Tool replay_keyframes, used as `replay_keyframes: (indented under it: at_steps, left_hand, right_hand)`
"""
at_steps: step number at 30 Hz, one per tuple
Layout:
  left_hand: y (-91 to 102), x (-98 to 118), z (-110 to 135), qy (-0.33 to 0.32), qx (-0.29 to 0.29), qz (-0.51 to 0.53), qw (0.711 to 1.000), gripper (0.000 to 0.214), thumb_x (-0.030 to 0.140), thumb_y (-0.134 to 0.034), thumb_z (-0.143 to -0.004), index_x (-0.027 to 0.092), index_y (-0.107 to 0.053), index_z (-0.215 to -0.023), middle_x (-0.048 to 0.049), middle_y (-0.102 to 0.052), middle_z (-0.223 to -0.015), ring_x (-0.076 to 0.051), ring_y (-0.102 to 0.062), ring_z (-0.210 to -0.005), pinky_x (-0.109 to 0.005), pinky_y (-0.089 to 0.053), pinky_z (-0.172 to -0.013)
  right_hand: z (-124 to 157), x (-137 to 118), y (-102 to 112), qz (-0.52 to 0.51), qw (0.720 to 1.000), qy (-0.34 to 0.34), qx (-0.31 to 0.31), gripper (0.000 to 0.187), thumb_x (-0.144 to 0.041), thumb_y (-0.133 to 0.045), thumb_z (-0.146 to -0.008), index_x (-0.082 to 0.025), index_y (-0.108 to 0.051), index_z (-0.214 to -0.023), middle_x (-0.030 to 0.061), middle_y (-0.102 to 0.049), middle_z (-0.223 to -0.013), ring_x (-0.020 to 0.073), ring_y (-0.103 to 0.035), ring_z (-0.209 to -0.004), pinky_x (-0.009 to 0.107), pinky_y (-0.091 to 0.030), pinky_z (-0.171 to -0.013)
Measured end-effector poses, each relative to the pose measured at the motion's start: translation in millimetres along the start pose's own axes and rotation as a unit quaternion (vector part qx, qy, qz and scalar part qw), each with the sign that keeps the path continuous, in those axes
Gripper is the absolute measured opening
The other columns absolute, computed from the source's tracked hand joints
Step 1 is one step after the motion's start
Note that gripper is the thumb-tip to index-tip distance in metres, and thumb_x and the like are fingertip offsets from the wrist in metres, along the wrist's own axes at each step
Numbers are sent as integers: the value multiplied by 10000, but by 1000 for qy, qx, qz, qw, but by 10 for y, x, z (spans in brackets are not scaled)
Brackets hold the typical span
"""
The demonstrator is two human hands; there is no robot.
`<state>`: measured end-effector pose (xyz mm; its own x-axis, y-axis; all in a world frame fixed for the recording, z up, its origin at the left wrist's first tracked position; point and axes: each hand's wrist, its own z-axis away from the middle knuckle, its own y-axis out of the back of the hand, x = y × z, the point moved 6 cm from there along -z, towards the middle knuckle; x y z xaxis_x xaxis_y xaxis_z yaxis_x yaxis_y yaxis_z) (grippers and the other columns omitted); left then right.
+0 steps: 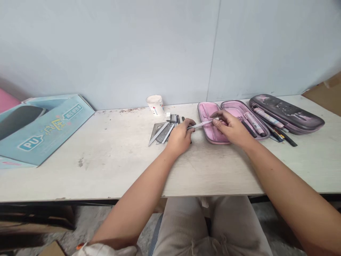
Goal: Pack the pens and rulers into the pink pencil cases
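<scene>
A slim white-and-pink pen (201,124) lies across the gap between my hands. My left hand (180,137) grips its near end, and my right hand (231,128) pinches its other end with the fingertips, above an open pink pencil case (209,115). Pens and markers (254,124) lie in the case's right-hand section, with a dark-covered flap (289,113) holding more beyond it. Just behind my left hand are a metal-edged set square (157,133) and other flat drawing tools, partly hidden by the hand.
The pale, scuffed table (106,163) stands against a pale blue wall. A white paper cup (155,105) sits at the back edge. A large light-blue printed box (45,131) lies at the left. A black pen (287,140) pokes out at the right.
</scene>
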<state>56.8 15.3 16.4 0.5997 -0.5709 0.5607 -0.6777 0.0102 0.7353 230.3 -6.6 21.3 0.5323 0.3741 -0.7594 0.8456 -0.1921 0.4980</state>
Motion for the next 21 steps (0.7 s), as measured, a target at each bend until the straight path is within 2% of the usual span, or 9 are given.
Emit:
replay_keyframes:
  at_steps: [2,5,6,9,10,14,18,20,21]
  left_hand:
    - [-8,1,0,-3,0,-1,1000,194,180,-438,-832,198,-527,-1004,-33,-658,-897,-175,-598,-827,-296,-434,-772]
    - [-20,4,-2,-8,-4,-4,1000,193,186,-441,-833,198,-528,-1004,-34,-655,-899,-174,-596,-829,-292,-433,-767]
    - [-22,5,-2,-9,-6,-5,1000,193,189,-442,-833,197,-529,-1004,-36,-654,-900,-174,-596,-832,-292,-433,-766]
    - [-15,3,-2,-1,-4,-5,1000,198,189,-440,-831,197,-531,-1007,-35,-652,-886,-175,-597,-831,-294,-434,-770]
    - [-8,2,-1,3,-2,-3,1000,202,187,-439,-830,197,-530,-1010,-33,-652,-874,-175,-598,-828,-296,-435,-776]
    - [0,13,2,4,-3,9,1000,202,188,-430,-835,196,-521,-1015,-35,-657,-870,-179,-604,-838,-307,-439,-787]
    - [-18,16,6,4,-6,3,1000,192,185,-436,-834,202,-516,-1008,-40,-658,-902,-186,-608,-853,-312,-441,-770]
    - [-28,20,8,1,-8,4,1000,193,182,-437,-836,206,-511,-1012,-40,-656,-919,-184,-606,-871,-308,-440,-771]
    - [-30,27,9,-4,-10,5,1000,200,182,-438,-838,208,-505,-1025,-40,-654,-931,-183,-603,-885,-306,-439,-774]
  right_hand:
    - [0,-20,-5,1,1000,14,-6,241,-417,-503,-815,-199,-556,-902,18,-602,-818,138,-519,-702,264,-384,-637]
    - [3,14,-1,36,999,-18,-5,287,-438,-442,-848,-190,-547,-748,0,-554,-640,137,-499,-616,274,-378,-619]
    - [3,10,-3,28,999,-15,-7,280,-439,-444,-847,-190,-548,-772,4,-562,-661,142,-513,-638,275,-385,-630]
    - [6,-42,-21,-11,999,32,-22,251,-385,-530,-803,-202,-532,-976,30,-603,-918,160,-549,-820,276,-403,-711]
    - [6,-42,-27,-9,999,32,-27,257,-373,-540,-796,-206,-530,-990,29,-603,-926,158,-550,-822,275,-402,-711]
    - [5,27,-13,29,999,-26,-22,269,-439,-463,-835,-192,-563,-802,-2,-551,-659,141,-511,-636,274,-376,-616]
    - [-3,-51,9,3,1000,29,-7,257,-417,-519,-801,-201,-552,-935,21,-596,-836,149,-530,-747,262,-381,-646]
    - [-2,-41,14,49,999,10,-2,263,-440,-484,-818,-191,-560,-777,6,-570,-697,136,-499,-648,254,-350,-587]
    - [0,-24,20,78,997,-12,2,337,-465,-444,-835,-188,-534,-666,-5,-524,-597,126,-464,-581,254,-323,-551]
